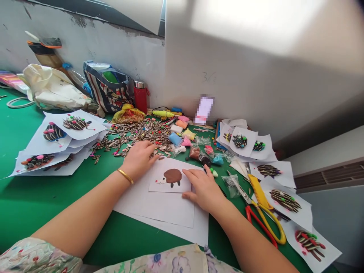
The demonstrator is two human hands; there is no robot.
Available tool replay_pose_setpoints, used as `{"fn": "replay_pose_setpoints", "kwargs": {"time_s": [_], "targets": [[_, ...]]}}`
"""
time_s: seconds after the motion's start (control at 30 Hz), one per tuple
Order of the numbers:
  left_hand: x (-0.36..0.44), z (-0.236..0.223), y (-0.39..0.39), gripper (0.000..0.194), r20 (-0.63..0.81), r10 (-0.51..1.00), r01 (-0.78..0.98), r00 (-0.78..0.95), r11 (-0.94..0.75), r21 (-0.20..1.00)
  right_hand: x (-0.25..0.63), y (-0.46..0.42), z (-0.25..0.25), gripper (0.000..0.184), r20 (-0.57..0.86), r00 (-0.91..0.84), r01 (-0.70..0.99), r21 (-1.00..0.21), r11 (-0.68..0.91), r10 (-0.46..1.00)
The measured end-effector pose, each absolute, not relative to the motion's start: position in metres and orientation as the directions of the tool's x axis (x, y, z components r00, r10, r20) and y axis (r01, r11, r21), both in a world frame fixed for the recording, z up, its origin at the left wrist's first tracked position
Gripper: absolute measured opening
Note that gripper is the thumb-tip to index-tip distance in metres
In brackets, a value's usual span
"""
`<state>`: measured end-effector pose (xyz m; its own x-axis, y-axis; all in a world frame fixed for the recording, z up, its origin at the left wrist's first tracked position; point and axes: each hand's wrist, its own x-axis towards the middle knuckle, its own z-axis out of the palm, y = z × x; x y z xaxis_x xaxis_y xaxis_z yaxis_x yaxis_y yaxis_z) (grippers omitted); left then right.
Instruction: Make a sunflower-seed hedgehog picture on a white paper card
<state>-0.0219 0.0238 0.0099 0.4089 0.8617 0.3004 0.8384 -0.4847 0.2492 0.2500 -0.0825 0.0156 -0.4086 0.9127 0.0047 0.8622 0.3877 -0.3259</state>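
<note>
The one view looks out from the person's head — forward and down over the left hand point(141, 157) and right hand point(204, 188), close by — across the green table point(34, 204) to the wall point(184, 64).

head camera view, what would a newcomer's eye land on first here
Probably the brown hedgehog picture on a small white card, lying between the left hand and the right hand. Beyond it, striped seeds spread over the green table. At the right, the bright-handled scissors also stand out.
</note>
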Motion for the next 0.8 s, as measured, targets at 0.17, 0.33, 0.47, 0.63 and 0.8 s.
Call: {"fn": "replay_pose_setpoints", "kwargs": {"time_s": [0.17, 0.33, 0.47, 0.63, 0.8], "targets": [[-0.031, 0.011, 0.064, 0.051, 0.233, 0.947, 0.968, 0.222, -0.243, 0.067, 0.249, -0.083, 0.017, 0.07, 0.002, -0.405, 0.861, -0.338, 0.381, 0.914], [-0.02, 0.012, 0.102, 0.041, 0.13, 0.95, 0.95, 0.283, -0.296, 0.099, 0.249, -0.083, 0.017, 0.068, 0.002, -0.403, 0.857, -0.35, 0.378, 0.915], [-0.02, 0.012, 0.12, 0.018, 0.096, 0.978, 0.876, 0.184, -0.208, 0.434, 0.25, -0.084, 0.016, 0.068, 0.015, -0.404, 0.854, -0.353, 0.383, 0.915], [-0.032, 0.027, 0.13, 0.02, 0.123, 0.992, 0.692, -0.033, -0.066, 0.719, 0.25, -0.084, 0.016, 0.065, 0.024, -0.408, 0.851, -0.353, 0.39, 0.913], [-0.031, 0.047, 0.118, 0.024, -0.055, 0.971, 0.165, -0.232, 0.095, 0.982, 0.253, -0.085, 0.017, 0.064, 0.027, -0.416, 0.851, -0.341, 0.4, 0.909]]}}
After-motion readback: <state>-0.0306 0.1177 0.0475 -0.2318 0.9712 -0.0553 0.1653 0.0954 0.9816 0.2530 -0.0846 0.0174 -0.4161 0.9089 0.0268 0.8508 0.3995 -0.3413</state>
